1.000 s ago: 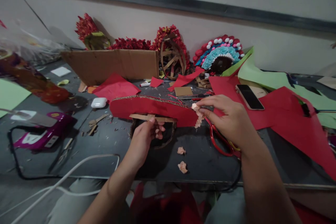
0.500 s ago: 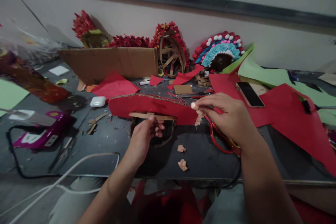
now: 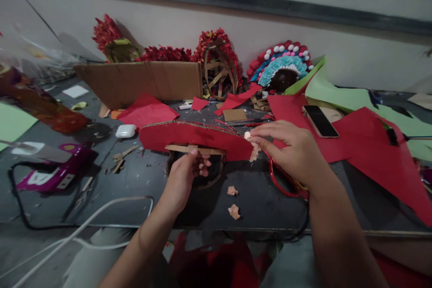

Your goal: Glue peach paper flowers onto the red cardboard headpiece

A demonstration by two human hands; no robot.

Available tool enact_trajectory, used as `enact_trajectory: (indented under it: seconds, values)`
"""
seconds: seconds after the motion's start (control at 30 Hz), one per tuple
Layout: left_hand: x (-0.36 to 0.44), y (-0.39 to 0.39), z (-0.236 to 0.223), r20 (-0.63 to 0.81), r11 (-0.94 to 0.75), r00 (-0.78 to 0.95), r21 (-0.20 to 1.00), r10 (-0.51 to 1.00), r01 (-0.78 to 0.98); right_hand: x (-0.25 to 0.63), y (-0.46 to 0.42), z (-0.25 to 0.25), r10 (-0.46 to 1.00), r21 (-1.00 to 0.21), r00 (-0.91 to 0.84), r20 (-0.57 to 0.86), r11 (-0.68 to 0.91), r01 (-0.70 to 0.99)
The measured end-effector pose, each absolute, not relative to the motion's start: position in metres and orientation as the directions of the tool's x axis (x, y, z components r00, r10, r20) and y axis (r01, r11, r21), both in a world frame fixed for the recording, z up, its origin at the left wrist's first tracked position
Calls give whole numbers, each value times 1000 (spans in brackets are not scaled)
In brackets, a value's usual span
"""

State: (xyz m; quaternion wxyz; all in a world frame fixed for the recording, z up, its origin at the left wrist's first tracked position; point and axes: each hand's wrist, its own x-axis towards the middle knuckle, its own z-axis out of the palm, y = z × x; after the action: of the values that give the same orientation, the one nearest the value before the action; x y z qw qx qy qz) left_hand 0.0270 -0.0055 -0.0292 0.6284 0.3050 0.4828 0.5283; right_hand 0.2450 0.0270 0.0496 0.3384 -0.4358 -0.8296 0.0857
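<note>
A long, curved piece of red-covered cardboard (image 3: 192, 133) stands tilted in front of me, its corrugated edge showing along the top. My left hand (image 3: 182, 175) is closed, thumb and fingers pinching a narrow brown cardboard strip (image 3: 177, 148) at the piece's lower side. Below it a rounded cardboard rim (image 3: 221, 172) is partly covered by that hand. At the right end of the red piece, my right hand (image 3: 290, 148) pinches a crumpled peach-coloured scrap (image 3: 255, 152), with a paler bit at the fingertips. Two similar crumpled scraps (image 3: 232, 191) lie nearer me. Red-handled scissors (image 3: 281, 183) rest under my right wrist.
A brown cardboard sheet (image 3: 141, 82) and red flower-covered pieces (image 3: 219, 40) stand at the back. On the right, a phone (image 3: 320, 121) lies on red paper (image 3: 381, 157). An earbud case (image 3: 126, 131), a purple power strip (image 3: 57, 175) and a white cable (image 3: 97, 218) are left.
</note>
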Motion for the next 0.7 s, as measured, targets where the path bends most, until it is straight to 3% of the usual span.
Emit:
enact_trajectory:
  seconds: [0.7]
  values:
    - [26, -5, -34, -290, 263, -15, 888, 957, -377, 242, 28, 47, 784, -434, -376, 493, 597, 675]
